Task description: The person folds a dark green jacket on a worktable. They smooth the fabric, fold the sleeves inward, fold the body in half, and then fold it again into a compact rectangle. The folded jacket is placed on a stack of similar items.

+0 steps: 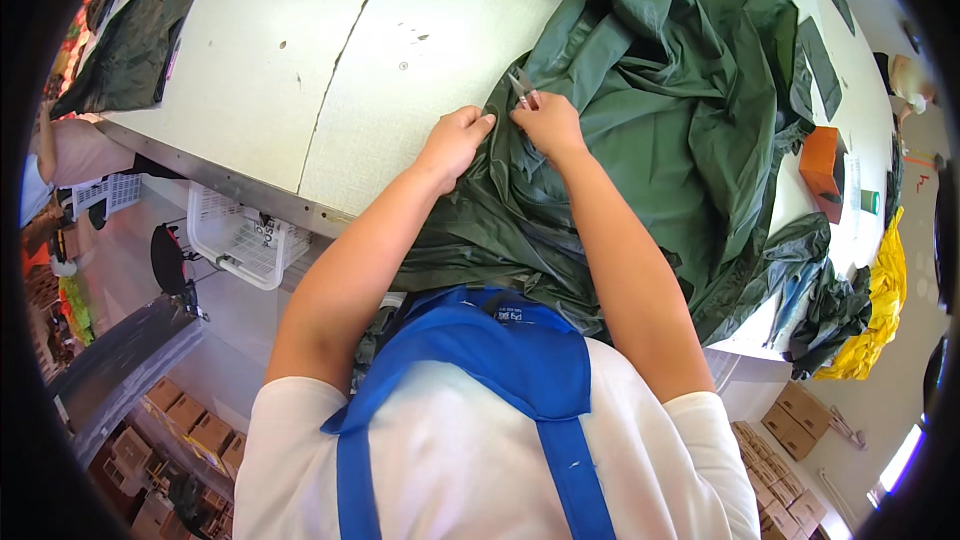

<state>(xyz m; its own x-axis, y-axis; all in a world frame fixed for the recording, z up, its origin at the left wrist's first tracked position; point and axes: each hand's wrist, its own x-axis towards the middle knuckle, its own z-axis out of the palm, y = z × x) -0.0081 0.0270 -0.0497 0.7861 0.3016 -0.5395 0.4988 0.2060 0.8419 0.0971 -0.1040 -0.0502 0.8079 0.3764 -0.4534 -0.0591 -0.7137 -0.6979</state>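
Green fabric [640, 140]: one heap; left hand [455, 143] fingers pinch it, right hand [548, 123] grips one snips [519, 86].

Left hand [455, 140] pinches green fabric [660, 140] on white table [270, 50]; right hand [548, 123] grips small snips [520, 86] at the fabric's edge

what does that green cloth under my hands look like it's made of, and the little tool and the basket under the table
Green cloth: thin synthetic, probably nylon or polyester; faint sheen, crisp creases. Small snips in the right hand: apparently metal, grey and glinting. White basket: moulded plastic lattice.
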